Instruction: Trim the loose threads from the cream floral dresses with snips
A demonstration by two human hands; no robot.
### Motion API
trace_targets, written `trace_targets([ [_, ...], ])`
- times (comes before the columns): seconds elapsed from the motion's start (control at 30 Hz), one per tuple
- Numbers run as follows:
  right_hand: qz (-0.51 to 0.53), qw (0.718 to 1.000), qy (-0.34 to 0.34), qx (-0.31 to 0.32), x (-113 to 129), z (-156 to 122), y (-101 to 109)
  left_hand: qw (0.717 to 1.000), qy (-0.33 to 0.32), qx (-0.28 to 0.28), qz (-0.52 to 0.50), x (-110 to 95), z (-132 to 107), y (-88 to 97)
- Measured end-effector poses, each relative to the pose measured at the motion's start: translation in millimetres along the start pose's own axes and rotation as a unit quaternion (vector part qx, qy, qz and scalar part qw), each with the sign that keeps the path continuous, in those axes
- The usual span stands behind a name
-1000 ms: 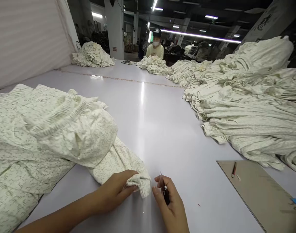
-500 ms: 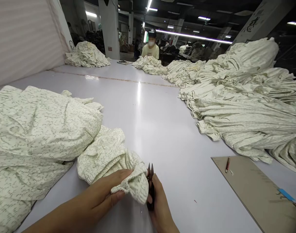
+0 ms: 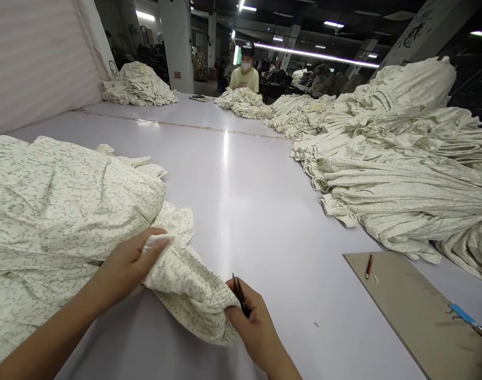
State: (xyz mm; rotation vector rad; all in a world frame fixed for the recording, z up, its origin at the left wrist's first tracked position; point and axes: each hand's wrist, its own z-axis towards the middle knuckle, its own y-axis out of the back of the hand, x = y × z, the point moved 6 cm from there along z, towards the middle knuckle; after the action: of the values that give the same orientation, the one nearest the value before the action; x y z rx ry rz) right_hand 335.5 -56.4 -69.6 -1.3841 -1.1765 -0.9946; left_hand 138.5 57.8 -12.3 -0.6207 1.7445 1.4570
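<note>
Garment (image 3: 185,285): as it is lying on the worktop (image 3: 257,211), left of the board (image 3: 415,306), it is looking soft, light and limp, so it is best gripped at the gathered hem.
Left hand (image 3: 126,264): pinching a fold.
Right hand (image 3: 251,322): gripping the hem and snips (image 3: 238,290).

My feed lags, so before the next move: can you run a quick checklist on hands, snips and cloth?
1. Left hand grips the printed garment: ok.
2. Right hand holds the thread snips: ok.
3. Snip blades shut: cannot tell.
4. Garment between the hands flat: not ok, bunched.
5. Cardboard sheet and red pen apart from both hands: ok.
</note>
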Motion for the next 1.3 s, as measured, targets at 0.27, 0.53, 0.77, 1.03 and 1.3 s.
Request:
trace_targets([
  [0.27, -0.069, 0.996, 0.031, 0.049, 18, -2, -6, 0.926, -0.259, 0.236, 0.139, -39, -28, -48.8],
  [0.53, -0.097, 0.991, -0.017, -0.086, 15, 0, 26, 0.896, 0.017, 0.37, -0.247, -31, -27, -59.0],
  [0.77, -0.249, 0.962, 0.092, -0.06, 44, -18, 4, 0.883, 0.058, 0.363, -0.29, -27, -33, -64.2],
  [1.03, -0.407, 0.904, 0.127, 0.023, 39, -15, -18, 0.889, 0.036, 0.398, -0.223, -33, -34, -64.2],
  [1.3, -0.407, 0.908, 0.09, 0.048, 36, -20, -18, 0.878, 0.033, 0.407, -0.248, -35, -35, -62.1],
])
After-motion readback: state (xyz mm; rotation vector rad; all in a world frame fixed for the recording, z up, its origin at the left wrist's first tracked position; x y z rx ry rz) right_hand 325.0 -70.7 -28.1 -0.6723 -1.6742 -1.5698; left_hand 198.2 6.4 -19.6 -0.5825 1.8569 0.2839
